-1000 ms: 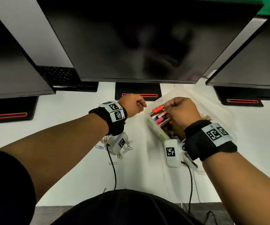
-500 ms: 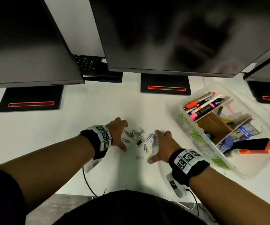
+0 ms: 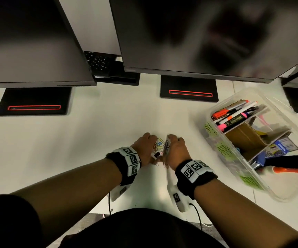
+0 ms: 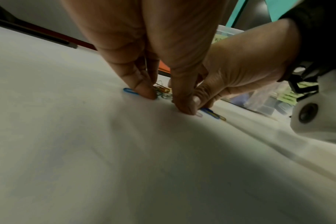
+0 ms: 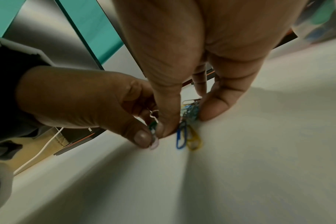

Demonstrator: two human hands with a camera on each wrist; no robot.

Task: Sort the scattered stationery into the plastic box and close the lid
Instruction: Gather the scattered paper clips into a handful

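A pile of coloured paper clips (image 3: 160, 146) lies on the white desk, with a small black binder clip (image 3: 156, 154) among them. My left hand (image 3: 147, 149) and right hand (image 3: 174, 149) cup the pile from either side, fingertips on the desk. In the right wrist view my right hand (image 5: 190, 119) pinches a bunch of clips (image 5: 191, 110) between thumb and finger; a blue clip (image 5: 181, 136) and a yellow clip (image 5: 194, 141) lie loose in front. In the left wrist view my left hand (image 4: 163, 98) brackets more clips (image 4: 162, 91). The clear plastic box (image 3: 214, 142) stands open to the right.
The box holds markers (image 3: 234, 117), cardboard dividers (image 3: 245, 138) and a black-and-orange stapler (image 3: 287, 163). Dark monitors overhang the back of the desk on black stands (image 3: 189, 90). A keyboard (image 3: 98, 61) sits behind them. The desk's front edge runs just under my forearms.
A second ago both hands were up at the box by the markers. They dropped to either side of the scattered clips and have now closed together, bunching the clips.
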